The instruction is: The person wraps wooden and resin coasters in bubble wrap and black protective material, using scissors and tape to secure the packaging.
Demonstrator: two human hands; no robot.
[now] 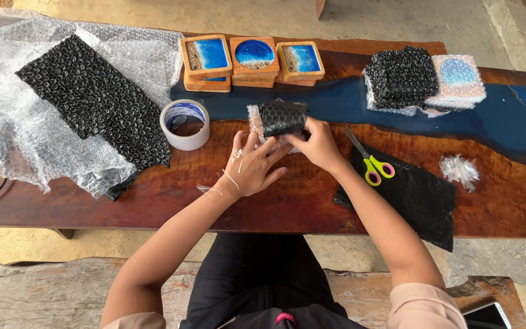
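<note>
A small bundle wrapped in black and clear bubble wrap [281, 119] stands on edge on the wooden table [287, 201], near its middle. My right hand [319, 145] grips the bundle's right side. My left hand [252, 164] rests against its lower left with fingers spread, touching the clear wrap; thin strips of clear tape cling to the wrist and fingers. A roll of clear tape [184, 124] lies just left of the hands. Scissors with yellow and pink handles [369, 159] lie to the right on a black bubble-wrap sheet [415, 198].
Square wooden coasters with blue resin centres [254, 61] are stacked at the table's far side. Wrapped bundles [424, 79] sit far right. Large clear and black bubble-wrap sheets [74, 103] cover the left end. A crumpled plastic scrap [459, 170] lies right. A phone [488, 315] rests on the bench.
</note>
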